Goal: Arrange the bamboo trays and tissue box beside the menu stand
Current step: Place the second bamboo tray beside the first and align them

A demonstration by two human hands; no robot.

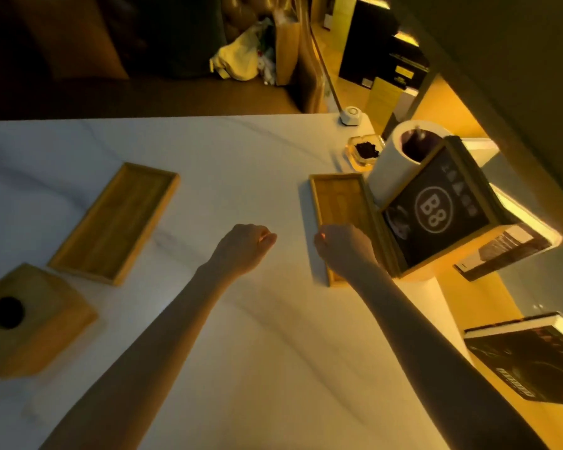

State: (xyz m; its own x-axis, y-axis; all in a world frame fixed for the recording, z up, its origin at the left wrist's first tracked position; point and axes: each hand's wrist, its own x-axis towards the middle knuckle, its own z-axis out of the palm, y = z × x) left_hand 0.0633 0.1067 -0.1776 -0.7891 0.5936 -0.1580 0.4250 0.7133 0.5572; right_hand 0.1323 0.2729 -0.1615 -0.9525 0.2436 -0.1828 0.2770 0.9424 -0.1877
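My right hand (342,248) curls over one tray (338,206) beside the menu stand (436,209), grip unclear; left hand (246,245) fisted, empty. Other tray (114,222) and tissue box (30,319) sit far left. Shoving risks toppling the stand.

Bare worktop (241,177) lies open between the two trays (114,222) (342,203); the menu stand (436,209) crowds the right edge.

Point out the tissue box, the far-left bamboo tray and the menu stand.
tissue box (30,323): head view, on its top face by the round hole.
far-left bamboo tray (114,222): head view, on its inner floor.
menu stand (436,212): head view, on its dark B8 panel.
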